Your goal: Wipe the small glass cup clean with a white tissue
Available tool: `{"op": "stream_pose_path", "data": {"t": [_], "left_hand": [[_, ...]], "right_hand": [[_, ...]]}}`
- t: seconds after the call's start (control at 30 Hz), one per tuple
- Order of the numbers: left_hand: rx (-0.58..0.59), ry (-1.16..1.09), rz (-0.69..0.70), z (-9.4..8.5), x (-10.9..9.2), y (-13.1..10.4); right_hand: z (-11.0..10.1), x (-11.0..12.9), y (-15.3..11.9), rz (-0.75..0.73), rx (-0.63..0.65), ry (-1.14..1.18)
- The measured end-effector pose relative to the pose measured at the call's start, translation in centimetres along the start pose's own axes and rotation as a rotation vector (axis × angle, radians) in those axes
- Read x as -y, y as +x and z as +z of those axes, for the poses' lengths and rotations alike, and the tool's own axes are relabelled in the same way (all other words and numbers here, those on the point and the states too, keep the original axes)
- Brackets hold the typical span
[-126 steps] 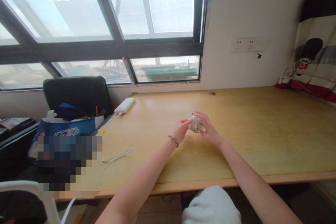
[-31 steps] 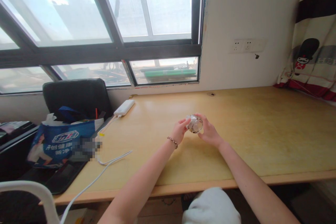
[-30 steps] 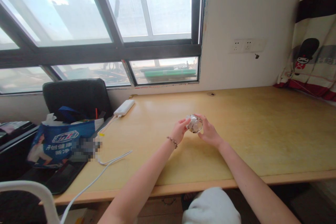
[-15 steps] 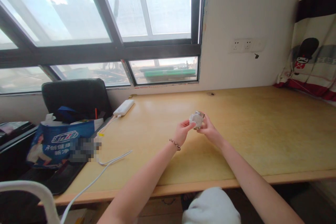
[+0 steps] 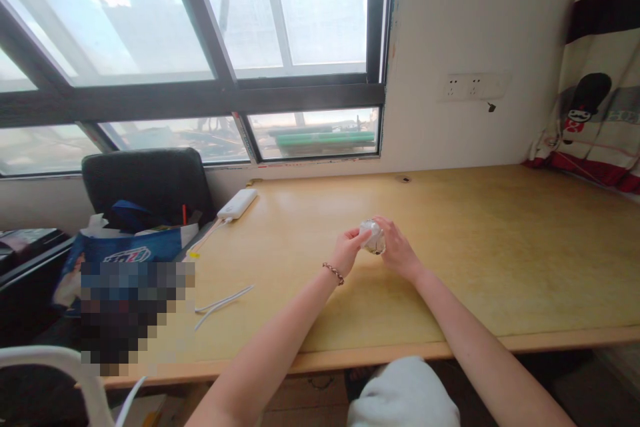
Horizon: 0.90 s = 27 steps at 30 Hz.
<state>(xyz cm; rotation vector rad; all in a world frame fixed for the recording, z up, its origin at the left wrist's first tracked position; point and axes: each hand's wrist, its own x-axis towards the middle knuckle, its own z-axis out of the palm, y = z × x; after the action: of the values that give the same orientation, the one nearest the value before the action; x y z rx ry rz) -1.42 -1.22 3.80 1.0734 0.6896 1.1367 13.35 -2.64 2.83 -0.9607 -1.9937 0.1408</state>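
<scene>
A small shiny, roundish object with a dark-edged rim is held above the middle of the wooden table. My left hand, with a beaded bracelet at the wrist, pinches a whitish, tissue-like piece against the object's left side. On the other side my right hand grips the object, its fingers curled over the upper right edge. What exactly the object is cannot be made out.
A white power strip lies at the table's back left, and a white cable nearer the front. A black chair holding a blue bag stands at the left. Wall and window are behind.
The object has turned and tilted in my hands and sits slightly lower. My right hand's fingers have moved up and over its edge. Both hands keep hold.
</scene>
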Motion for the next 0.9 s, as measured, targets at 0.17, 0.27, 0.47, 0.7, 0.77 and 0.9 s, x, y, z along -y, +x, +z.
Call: {"op": "stream_pose_path", "data": {"t": [0.17,0.27,0.47,0.7,0.77,0.9], "left_hand": [[0.096,-0.086,-0.053,0.0,-0.7,0.0],[0.089,-0.146,-0.017,0.2,-0.6,0.0],[0.066,-0.119,0.046,0.3,0.0,-0.1],[0.026,-0.062,0.025,-0.1,-0.1,0.1],[0.009,-0.064,0.028,-0.2,0.0,0.2],[-0.020,-0.089,0.025,-0.2,0.0,0.2]], "right_hand": [[0.8,-0.3,-0.2,0.061,-0.036,0.051],[1.1,-0.4,-0.1,0.285,-0.169,0.225],[-0.3,0.2,0.5,0.492,0.082,0.877],[-0.3,0.9,0.7,0.476,0.038,0.790],[-0.2,0.8,0.7,0.398,-0.002,0.632],[-0.6,0.6,0.7,0.186,-0.041,0.291]]}}
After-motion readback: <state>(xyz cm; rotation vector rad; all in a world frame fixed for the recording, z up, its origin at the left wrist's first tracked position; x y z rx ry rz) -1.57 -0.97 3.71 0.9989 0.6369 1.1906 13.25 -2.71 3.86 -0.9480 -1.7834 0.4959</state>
